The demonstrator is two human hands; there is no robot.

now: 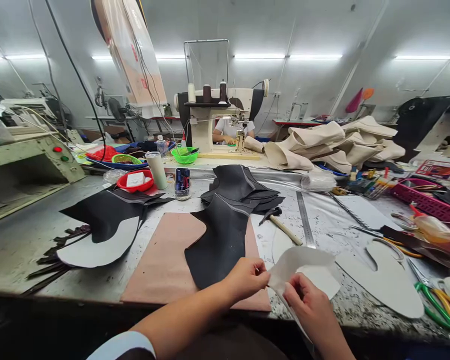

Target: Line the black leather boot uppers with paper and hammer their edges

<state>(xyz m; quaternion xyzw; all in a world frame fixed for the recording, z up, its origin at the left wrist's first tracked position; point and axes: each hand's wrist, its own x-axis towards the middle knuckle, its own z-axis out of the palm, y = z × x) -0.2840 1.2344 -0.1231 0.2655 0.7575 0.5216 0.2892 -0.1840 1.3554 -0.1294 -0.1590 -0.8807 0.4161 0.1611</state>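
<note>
Both hands pinch a thin white cut piece (302,257), whose curved upper part stands up off the table. My left hand (249,276) grips its left edge, while my right hand (310,302) holds it lower down, with fingers closed. Whether it is paper, lining or fabric I cannot tell. Left of my hands, a black boot-shaped leather piece (223,240) rests on a pinkish board (161,260). Behind it is a stack of similar black pieces (234,180). More white cut pieces (384,280) lie to the right.
A hammer (285,230) and a steel ruler (305,217) lie beyond my hands. Scissors (435,305) sit at the right edge. Further left are black pieces with a white lining (101,247). A sewing machine (206,120) stands behind, with another person (228,132) past it.
</note>
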